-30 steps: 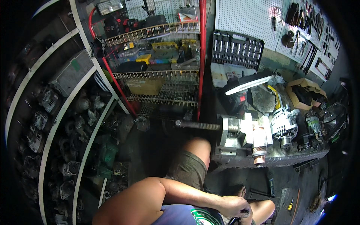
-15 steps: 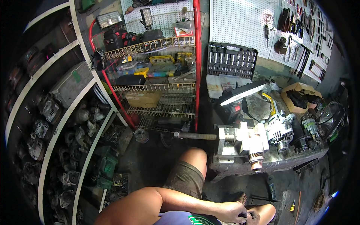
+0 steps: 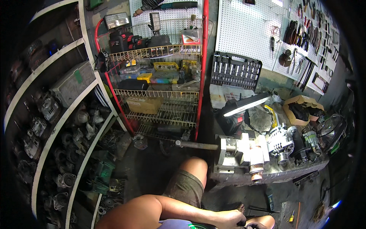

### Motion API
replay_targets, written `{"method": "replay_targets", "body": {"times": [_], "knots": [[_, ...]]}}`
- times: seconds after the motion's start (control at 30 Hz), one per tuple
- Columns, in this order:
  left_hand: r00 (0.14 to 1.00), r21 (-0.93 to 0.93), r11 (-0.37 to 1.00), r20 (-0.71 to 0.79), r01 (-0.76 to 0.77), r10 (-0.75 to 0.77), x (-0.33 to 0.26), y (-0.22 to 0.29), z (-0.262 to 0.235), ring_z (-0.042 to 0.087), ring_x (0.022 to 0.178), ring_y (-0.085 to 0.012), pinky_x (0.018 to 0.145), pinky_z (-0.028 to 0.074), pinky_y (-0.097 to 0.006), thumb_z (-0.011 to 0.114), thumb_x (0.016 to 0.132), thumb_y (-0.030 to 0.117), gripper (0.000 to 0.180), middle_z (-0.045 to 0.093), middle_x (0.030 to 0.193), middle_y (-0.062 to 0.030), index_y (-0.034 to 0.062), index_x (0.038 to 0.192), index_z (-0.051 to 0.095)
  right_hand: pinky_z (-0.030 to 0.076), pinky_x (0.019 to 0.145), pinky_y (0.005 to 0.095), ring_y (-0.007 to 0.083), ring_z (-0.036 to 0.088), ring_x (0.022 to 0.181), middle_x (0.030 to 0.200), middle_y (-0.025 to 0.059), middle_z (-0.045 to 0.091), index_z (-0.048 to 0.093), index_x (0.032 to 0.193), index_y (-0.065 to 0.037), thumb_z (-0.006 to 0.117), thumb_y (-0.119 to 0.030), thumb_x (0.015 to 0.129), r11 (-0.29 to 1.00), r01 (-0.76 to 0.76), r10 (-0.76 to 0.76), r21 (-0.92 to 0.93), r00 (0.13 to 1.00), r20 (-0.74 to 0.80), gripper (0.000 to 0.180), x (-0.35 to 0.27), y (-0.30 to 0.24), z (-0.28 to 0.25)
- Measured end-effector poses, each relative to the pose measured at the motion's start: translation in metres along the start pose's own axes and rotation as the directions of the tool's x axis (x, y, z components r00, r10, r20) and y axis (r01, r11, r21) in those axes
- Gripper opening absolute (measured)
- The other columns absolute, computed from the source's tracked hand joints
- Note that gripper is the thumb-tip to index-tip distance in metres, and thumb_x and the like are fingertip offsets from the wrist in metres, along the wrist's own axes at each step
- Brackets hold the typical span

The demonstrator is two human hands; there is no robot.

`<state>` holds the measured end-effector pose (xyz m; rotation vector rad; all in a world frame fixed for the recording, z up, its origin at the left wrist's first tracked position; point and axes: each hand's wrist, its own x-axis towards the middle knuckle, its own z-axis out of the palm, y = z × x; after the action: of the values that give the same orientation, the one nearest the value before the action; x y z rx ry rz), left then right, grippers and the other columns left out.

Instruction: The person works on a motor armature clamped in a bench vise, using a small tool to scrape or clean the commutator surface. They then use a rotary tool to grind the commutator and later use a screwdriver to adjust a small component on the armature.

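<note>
Down at the near edge I see my left hand [image 3: 230,219] reaching across my lap, its fingers curled around something small and dark that the frame's edge cuts off, so I cannot tell what it is or how firm that grip is. My right hand [image 3: 254,226] is only a sliver just beside it, touching or nearly so; whether its grip is clenched or released I cannot tell either. My bare knee [image 3: 194,168] rises just beyond, in olive shorts. Past it, on the right, the table [image 3: 267,176] carries a blocky grey metal vise [image 3: 238,150] with a long threaded rod sticking out to the left, and a ribbed, silvery alternator [image 3: 280,141] beside it on the right. A slim bar lamp [image 3: 246,105] glows above them. Farther back, an open black socket set [image 3: 236,70] leans against the white pegboard [image 3: 248,30]. On the left stands a red-framed wire rack [image 3: 160,91] with boxes, and curved white shelves [image 3: 57,126] of dull cast housings.
</note>
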<state>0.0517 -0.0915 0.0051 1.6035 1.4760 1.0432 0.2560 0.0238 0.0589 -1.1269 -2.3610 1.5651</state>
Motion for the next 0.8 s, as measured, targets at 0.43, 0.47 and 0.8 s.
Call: {"method": "replay_targets", "body": {"times": [0.43, 0.47, 0.8], "knots": [[0.998, -0.032, 0.998, 0.033, 0.06, -0.059, -0.005, 0.002, -0.002, 0.073, 0.074, -0.0419, 0.07, 0.057, -0.051, 0.077, 0.093, 0.032, 0.028, 0.074, 0.081, -0.0225, 0.0041, 0.095, 0.08, 0.053, 0.074, 0.0349, 0.0151, 0.065, 0.079, 0.087, 0.007, 0.076, 0.08, 0.104, -0.001, 0.075, -0.014, 0.098, 0.976, -0.012, 0.026, -0.217, 0.998, 0.062, 0.016, 0.002, -0.012, -0.003], [0.998, -0.038, 0.998, 0.04, 0.052, -0.05, -0.006, 0.002, -0.002, 0.073, 0.074, -0.0418, 0.07, 0.057, -0.051, 0.077, 0.092, 0.032, 0.028, 0.074, 0.081, -0.0225, 0.0042, 0.095, 0.08, 0.053, 0.074, 0.0351, 0.0155, 0.065, 0.079, 0.086, 0.0066, 0.075, 0.079, 0.104, -0.001, 0.075, -0.015, 0.098, 0.974, 0.004, 0.014, -0.227, 0.997, 0.082, 0.015, 0.001, -0.012, -0.004], [0.998, -0.076, 0.997, 0.065, -0.021, 0.026, -0.002, 0.003, -0.026, 0.075, 0.104, -0.0428, 0.09, 0.059, -0.048, 0.073, 0.098, 0.022, 0.033, 0.077, 0.111, -0.0266, -0.0029, 0.121, 0.073, 0.059, 0.089, 0.0407, 0.0276, 0.072, 0.092, 0.104, 0.0127, 0.074, 0.07, 0.113, -0.001, 0.072, -0.018, 0.094, 0.904, 0.296, -0.316, -0.307, 0.949, -0.015, 0.026, 0.016, -0.014, 0.0]]}}
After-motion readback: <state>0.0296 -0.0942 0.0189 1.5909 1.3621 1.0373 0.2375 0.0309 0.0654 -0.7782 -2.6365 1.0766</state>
